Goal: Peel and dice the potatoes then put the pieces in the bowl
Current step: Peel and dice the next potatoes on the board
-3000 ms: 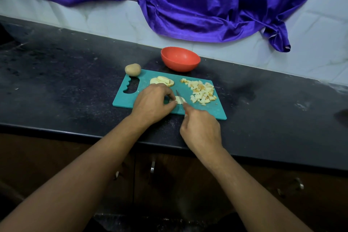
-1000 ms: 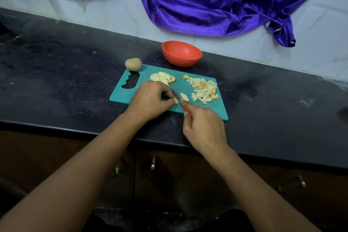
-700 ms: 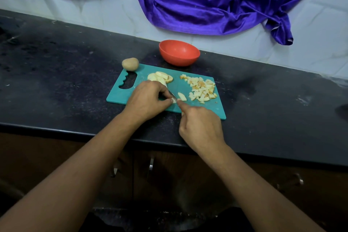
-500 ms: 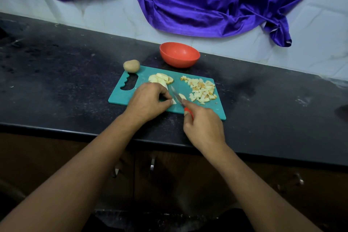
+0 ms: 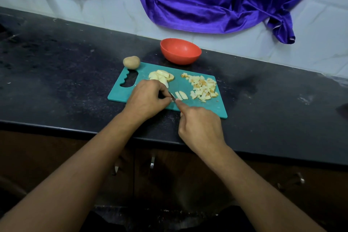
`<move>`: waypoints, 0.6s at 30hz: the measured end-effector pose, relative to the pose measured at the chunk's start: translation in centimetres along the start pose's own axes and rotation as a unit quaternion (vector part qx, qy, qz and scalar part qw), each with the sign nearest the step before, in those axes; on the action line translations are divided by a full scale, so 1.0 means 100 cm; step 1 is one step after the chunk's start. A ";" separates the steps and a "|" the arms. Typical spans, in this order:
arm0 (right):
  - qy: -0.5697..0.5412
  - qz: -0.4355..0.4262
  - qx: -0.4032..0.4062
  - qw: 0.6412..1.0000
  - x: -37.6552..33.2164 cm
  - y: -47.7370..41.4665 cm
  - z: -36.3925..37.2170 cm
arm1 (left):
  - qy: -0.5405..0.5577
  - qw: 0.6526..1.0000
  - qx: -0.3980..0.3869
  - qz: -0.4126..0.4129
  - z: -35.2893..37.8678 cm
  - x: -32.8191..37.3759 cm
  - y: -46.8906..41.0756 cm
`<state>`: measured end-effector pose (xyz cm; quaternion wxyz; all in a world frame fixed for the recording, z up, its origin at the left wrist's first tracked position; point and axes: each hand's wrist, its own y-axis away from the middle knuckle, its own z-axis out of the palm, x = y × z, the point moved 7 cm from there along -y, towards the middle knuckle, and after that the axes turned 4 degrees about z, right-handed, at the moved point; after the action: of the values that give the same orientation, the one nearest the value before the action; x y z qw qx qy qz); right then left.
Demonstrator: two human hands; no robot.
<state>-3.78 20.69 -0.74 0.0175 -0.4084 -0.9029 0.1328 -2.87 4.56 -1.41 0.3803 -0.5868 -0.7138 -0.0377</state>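
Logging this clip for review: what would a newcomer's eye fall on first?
Two hands meet at the near edge of the teal cutting board: the left hand pinches a potato piece while the right hand grips a knife against it. Diced potato is heaped on the board's right half, a red bowl stands behind it, and purple cloth drapes the wall.

No writing, label, brand mark or number can be read anywhere in the head view. The teal plastic cutting board [image 5: 178,84], the round red-orange plastic bowl [image 5: 178,58] and the shiny purple cloth [image 5: 197,2] show plain colour only.
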 end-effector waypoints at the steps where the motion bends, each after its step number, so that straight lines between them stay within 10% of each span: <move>1: 0.003 0.004 -0.002 1.000 -0.001 0.000 0.000 | 0.001 1.000 -0.001 0.001 -0.001 0.000 0.000; 18: -0.173 0.058 0.059 0.982 0.020 0.006 0.003 | 0.017 0.999 0.018 0.025 -0.005 -0.002 0.006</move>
<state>-4.77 22.48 -1.35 -0.1225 -0.4289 -0.8579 0.2550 -2.07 4.30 -1.39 0.4041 -0.5965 -0.6930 -0.0257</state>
